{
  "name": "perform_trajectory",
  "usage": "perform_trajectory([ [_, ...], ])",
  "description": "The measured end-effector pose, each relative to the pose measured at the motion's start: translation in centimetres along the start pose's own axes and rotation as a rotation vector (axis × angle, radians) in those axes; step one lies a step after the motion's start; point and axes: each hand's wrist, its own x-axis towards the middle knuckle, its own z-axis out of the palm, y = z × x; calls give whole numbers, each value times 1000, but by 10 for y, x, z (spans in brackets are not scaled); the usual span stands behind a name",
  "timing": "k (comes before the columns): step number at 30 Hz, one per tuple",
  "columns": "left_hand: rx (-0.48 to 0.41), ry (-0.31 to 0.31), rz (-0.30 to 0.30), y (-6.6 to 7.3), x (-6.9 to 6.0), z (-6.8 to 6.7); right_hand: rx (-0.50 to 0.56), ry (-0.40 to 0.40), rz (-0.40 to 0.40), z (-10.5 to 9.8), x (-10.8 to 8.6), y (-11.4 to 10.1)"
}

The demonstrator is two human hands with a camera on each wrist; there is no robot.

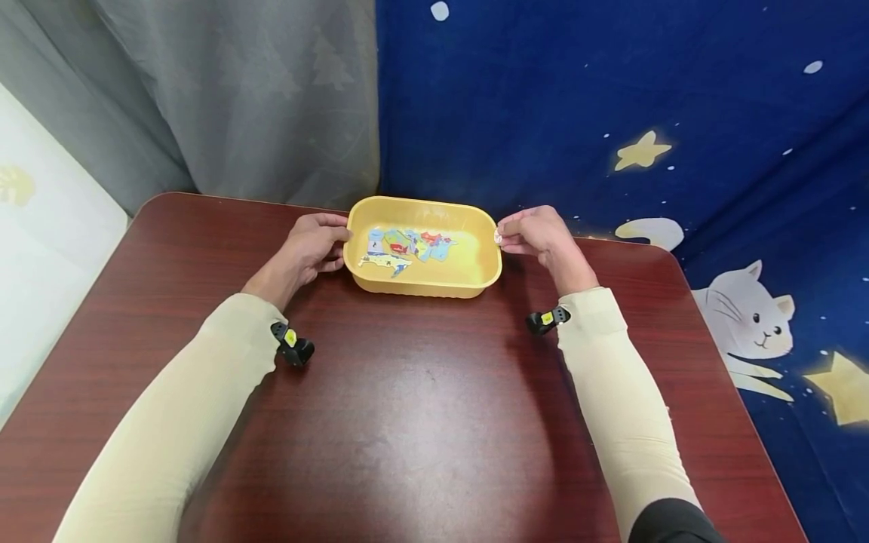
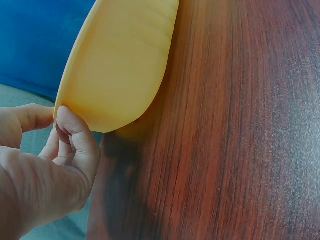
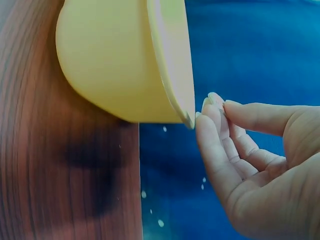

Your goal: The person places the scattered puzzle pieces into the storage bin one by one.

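A yellow oblong plastic basin (image 1: pixel 421 289) stands at the far edge of the table. Inside it, towards the left, lie several flat, irregular printed pieces (image 1: pixel 384 261) that look like parts of a map puzzle. My left hand (image 1: pixel 308 249) pinches the basin's left rim between thumb and fingers, as the left wrist view also shows. Beside the right rim, my right hand (image 1: pixel 539 235) holds a small flat whitish piece (image 3: pixel 216 99) between thumb and fingertips. One of its fingertips is at the rim; whether it presses there I cannot tell.
The dark red-brown wooden table (image 1: pixel 407 422) spreads out in front of the basin. Behind it hang a grey curtain (image 1: pixel 271 98) and a blue curtain (image 1: pixel 543 98) with stars and a cat. Each sleeve carries a small black wrist camera (image 1: pixel 296 348).
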Motion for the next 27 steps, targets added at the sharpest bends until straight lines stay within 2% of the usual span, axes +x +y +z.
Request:
perform_trajectory([
  [14, 7, -1, -6, 1, 0, -1, 29, -52, 0, 43, 5, -4],
  [22, 6, 0, -4, 0, 0, -1, -10, -78, 6, 72, 8, -5],
  [27, 7, 0, -4, -1, 1, -2, 5, -107, 11, 86, 9, -3],
])
